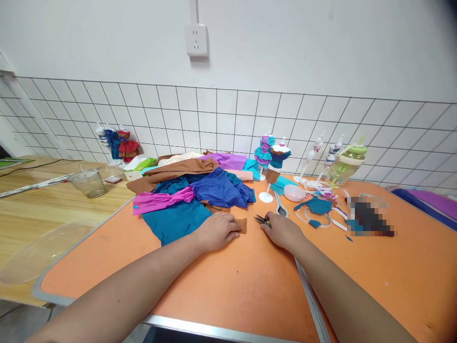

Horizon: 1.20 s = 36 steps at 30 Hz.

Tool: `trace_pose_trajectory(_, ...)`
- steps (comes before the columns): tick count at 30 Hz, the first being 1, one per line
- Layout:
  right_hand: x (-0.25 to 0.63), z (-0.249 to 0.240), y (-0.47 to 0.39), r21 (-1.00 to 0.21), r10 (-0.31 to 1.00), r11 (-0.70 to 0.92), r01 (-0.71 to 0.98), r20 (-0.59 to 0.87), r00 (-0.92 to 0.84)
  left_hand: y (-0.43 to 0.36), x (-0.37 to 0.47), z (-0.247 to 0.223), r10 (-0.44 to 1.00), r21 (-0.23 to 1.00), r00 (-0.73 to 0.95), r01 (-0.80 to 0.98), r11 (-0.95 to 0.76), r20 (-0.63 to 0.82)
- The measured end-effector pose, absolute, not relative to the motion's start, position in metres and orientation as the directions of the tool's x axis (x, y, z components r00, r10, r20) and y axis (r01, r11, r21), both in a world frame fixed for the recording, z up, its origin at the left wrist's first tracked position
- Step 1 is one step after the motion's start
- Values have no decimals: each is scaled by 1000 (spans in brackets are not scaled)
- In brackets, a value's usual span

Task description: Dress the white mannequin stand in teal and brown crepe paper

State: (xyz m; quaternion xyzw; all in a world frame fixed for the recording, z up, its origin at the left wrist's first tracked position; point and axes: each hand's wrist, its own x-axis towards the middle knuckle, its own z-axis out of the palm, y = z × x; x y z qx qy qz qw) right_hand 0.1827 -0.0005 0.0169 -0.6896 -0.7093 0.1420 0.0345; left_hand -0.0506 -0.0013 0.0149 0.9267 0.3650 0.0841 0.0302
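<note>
Bare left hand (218,231), bare right hand (284,230), bare right forearm (346,286), bare left forearm (132,280) with a spot (118,300) (quite tiny)

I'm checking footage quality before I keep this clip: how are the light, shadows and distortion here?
Head view: bright, fairly even light, with a soft shadow under the socket; wide-lens distortion seems to splay the wall grid; the upper right corner falls dark and blurred; a pixelated patch hides detail on the orange table.
</note>
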Motion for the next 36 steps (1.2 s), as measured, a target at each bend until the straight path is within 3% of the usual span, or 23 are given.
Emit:
trace_pose_trajectory(3, 178, 20, -2, -221, 988, 4, 975, -149, -38, 0, -52, 14, 673, 65, 729, 671, -738, 124)
trace_pose_trajectory(6, 201, 31, 4, -162, 986, -103, 981, -143, 80, -4, -48, 16, 683, 39, 718, 685, -727, 131)
trace_pose_trajectory(11, 268, 45, 15, -59, 927, -364, 929, -118, 356, -12, -44, 21, 700, 60, 689, 703, -708, 189)
trace_pose_trajectory(15, 290, 40, 21, -46, 904, -402, 914, -177, 389, -13, -45, 22, 677, 82, 696, 680, -728, 237)
trace_pose_trajectory(18, 280, 45, 19, -104, 940, -313, 944, -174, 292, -13, -46, 23, 677, 119, 691, 672, -731, 253)
trace_pose_trajectory(23, 230, 68, -6, -320, 999, 47, 946, 12, -45, -15, -47, 22, 735, 334, 532, 662, -671, 421)
trace_pose_trajectory(25, 209, 74, -20, -489, 950, 301, 819, 77, -303, -17, -48, 22, 716, 382, 534, 610, -694, 449)
trace_pose_trajectory(27, 194, 75, -31, -626, 871, 422, 656, 78, -486, -18, -48, 23, 677, 427, 593, 526, -736, 436)
trace_pose_trajectory(31, 185, 70, -35, -776, 795, 389, 496, 10, -607, -15, -48, 24, 727, 680, 617, 394, -618, 303)
trace_pose_trajectory(34, 193, 65, -26, -786, 839, 356, 506, 30, -543, -11, -47, 22, 795, 895, 579, 238, -376, 180)
trace_pose_trajectory(36, 200, 62, -19, -758, 877, 343, 555, 46, -478, -9, -46, 20, 816, 956, 565, 153, -249, 122)
